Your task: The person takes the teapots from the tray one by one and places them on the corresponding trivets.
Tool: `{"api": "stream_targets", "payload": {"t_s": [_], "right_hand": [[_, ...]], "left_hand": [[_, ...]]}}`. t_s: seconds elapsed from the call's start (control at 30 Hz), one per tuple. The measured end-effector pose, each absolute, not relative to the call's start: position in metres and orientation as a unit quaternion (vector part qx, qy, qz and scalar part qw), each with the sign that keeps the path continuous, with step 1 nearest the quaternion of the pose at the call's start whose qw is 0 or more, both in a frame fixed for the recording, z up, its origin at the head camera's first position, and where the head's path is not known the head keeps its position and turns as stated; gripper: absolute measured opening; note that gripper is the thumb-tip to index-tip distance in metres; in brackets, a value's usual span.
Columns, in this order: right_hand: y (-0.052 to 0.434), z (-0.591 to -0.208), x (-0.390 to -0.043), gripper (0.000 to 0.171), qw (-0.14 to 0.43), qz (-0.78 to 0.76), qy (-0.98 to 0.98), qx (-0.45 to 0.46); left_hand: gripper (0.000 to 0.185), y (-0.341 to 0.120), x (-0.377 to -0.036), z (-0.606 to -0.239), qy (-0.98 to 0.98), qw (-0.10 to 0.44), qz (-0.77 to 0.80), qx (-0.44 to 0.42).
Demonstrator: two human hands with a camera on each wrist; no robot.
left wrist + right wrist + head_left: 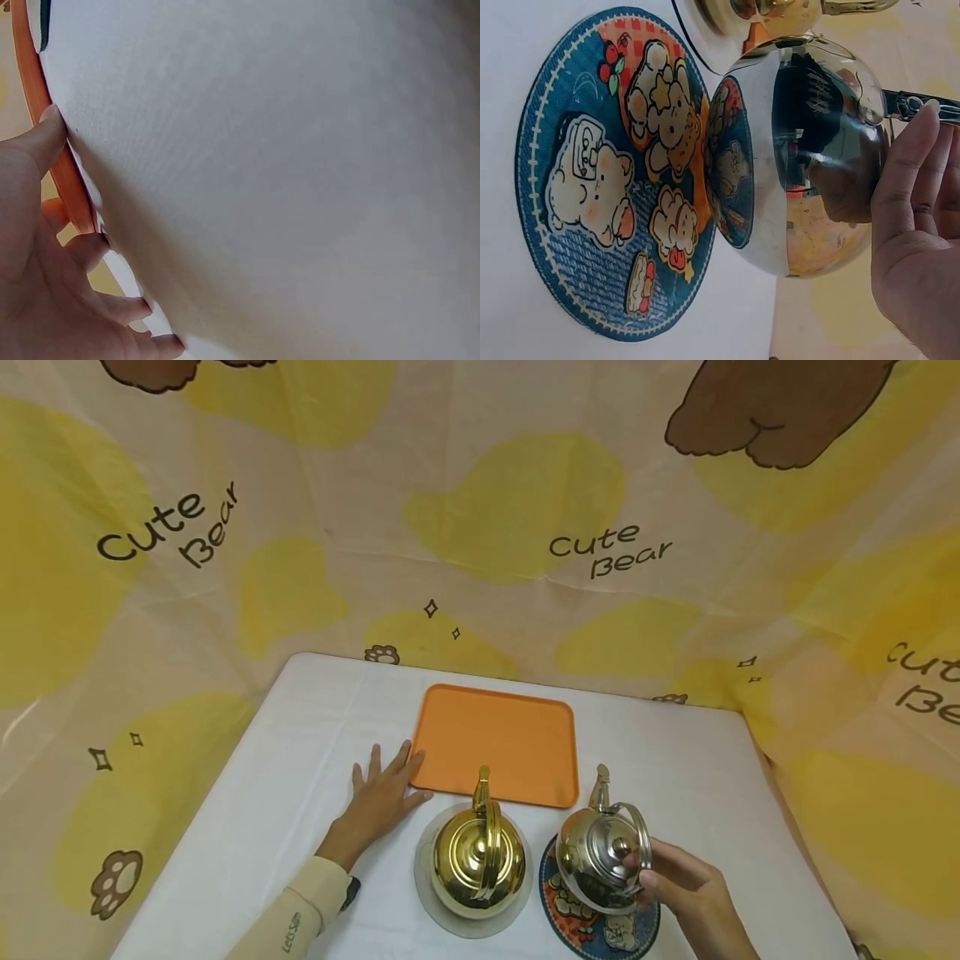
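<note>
My right hand point(693, 893) grips the handle of a silver kettle point(596, 860), its thumb and fingers closing round the handle's side. The kettle sits over the far part of a round blue mat point(592, 195) with cartoon bears; in the right wrist view its base appears raised off the mat. My left hand point(382, 802) lies with fingers spread on the white table at the near-left corner of an orange tray point(495, 743), touching its edge. Between the hands stands a gold kettle point(478, 864) on a round pale grey mat point(429, 885).
A white cloth covers the table point(337, 718). Behind it and along both sides hangs a yellow and beige curtain point(495, 485) printed with bears and lettering. The spouts of both kettles point towards the back of the table, the gold one reaching over the tray's near edge.
</note>
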State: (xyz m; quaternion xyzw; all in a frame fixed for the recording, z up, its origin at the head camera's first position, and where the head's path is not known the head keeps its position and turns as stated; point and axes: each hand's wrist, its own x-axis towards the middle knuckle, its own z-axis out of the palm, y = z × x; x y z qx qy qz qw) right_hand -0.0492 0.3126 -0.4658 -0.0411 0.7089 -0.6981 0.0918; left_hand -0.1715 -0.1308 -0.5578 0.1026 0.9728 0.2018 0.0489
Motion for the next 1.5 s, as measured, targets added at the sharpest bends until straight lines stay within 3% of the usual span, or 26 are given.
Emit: {"api": "stream_targets", "payload": {"t_s": [0.27, 0.67, 1.5], "right_hand": [[0.318, -0.472, -0.042, 0.045, 0.069, -0.722, 0.684, -0.078], [0.317, -0.473, -0.032, 0.039, 0.080, -0.704, 0.706, -0.006], [0.320, -0.495, -0.028, 0.044, 0.085, -0.725, 0.682, -0.038]], "left_hand": [[0.077, -0.132, -0.172, -0.559, 0.973, 0.054, 0.200, 0.100], [0.077, -0.132, -0.171, -0.558, 0.973, 0.059, 0.203, 0.098], [0.077, -0.133, -0.170, -0.557, 0.973, 0.056, 0.203, 0.097]]}}
